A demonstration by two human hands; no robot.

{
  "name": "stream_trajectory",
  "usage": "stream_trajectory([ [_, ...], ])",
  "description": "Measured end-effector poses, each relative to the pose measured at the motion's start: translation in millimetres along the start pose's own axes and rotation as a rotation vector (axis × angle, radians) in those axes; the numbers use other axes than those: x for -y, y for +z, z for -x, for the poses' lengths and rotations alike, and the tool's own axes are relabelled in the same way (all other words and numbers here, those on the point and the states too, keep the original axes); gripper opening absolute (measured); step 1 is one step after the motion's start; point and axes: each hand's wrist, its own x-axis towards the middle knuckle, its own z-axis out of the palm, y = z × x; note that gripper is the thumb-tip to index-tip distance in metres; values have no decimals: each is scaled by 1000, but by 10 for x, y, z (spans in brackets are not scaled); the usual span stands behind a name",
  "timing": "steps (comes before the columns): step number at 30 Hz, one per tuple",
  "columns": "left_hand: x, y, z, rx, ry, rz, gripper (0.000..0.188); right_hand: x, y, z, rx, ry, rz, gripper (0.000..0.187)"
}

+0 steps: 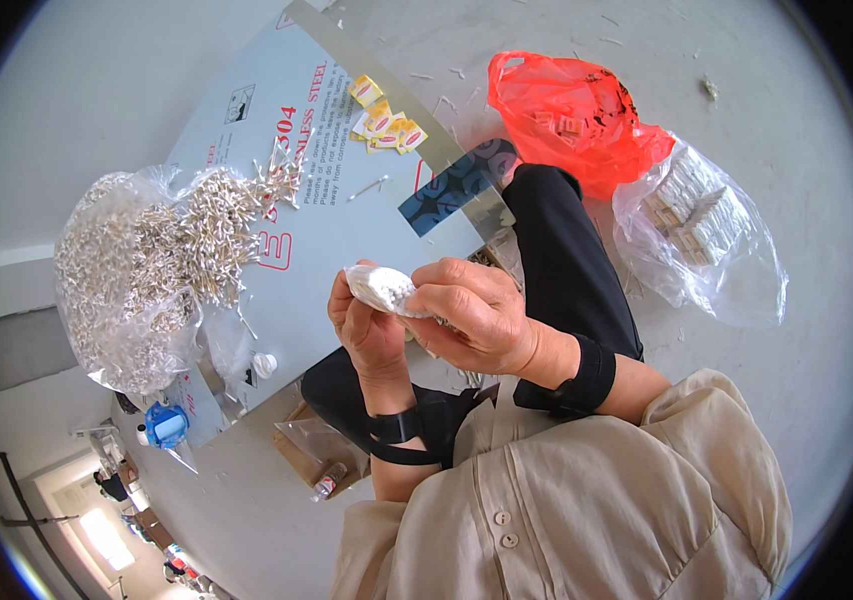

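Observation:
Above my lap, my left hand (371, 338) and my right hand (476, 315) are closed together around a bundle of cotton swabs (383, 288), its white tips facing up and left. The left fingers grip the bundle from the left and below, while the right thumb and fingers press on its right side. My palms hide the lower part of the bundle. On the table to the left, a heap of loose cotton swabs (221, 225) spills from a big clear plastic bag (111, 300). One single swab (368, 188) lies apart on the tabletop.
The table (321, 235) has a blue-grey printed covering. Small yellow-and-white packets (386, 128) lie near its far edge. A red plastic bag (556, 100) and a clear bag of white packs (696, 215) rest on the floor at right. A blue container (164, 427) stands at left.

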Motion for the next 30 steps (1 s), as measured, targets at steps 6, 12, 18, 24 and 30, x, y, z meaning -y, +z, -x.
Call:
stream_trajectory([
  [6, -10, 14, 7, 21, -34, 21, 2, 8, 7, 8, 16, -6, -10, 31],
  [12, 17, 44, 17, -20, -61, 60, 8, 4, 9, 36, 29, -16, -24, 30],
  [18, 15, -105, 1, 12, -128, 90, 6, 16, -2, 5, 32, -52, 17, 28],
  [24, 42, -155, 0, 14, -109, 64, 12, -9, -7, 24, 39, -119, 71, 28],
  [30, 79, -109, 16, 37, -87, 162, 15, -23, 1, 38, 44, -196, 129, 28],
])
